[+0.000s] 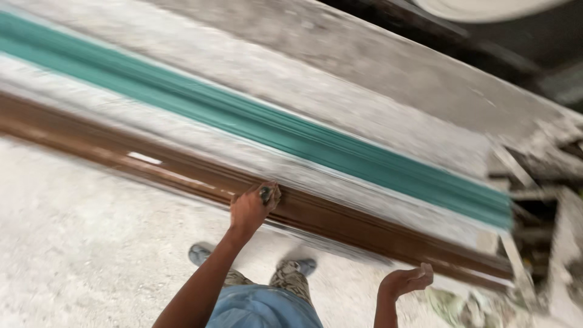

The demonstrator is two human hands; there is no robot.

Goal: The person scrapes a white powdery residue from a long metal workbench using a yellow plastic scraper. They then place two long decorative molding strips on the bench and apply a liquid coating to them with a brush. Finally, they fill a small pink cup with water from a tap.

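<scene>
A long brown moulded strip lies slantwise across the concrete floor. My left hand rests on its near edge, with the fingers closed around a small dark object; blur hides what the object is. My right hand hovers palm-up just in front of the strip further right, with the fingers loosely curled and nothing in them.
Behind the brown strip lie a teal strip and pale grey boards. Rubble and broken pieces pile up at the right end. My shoes stand on the grey floor below my left hand. The picture is motion-blurred.
</scene>
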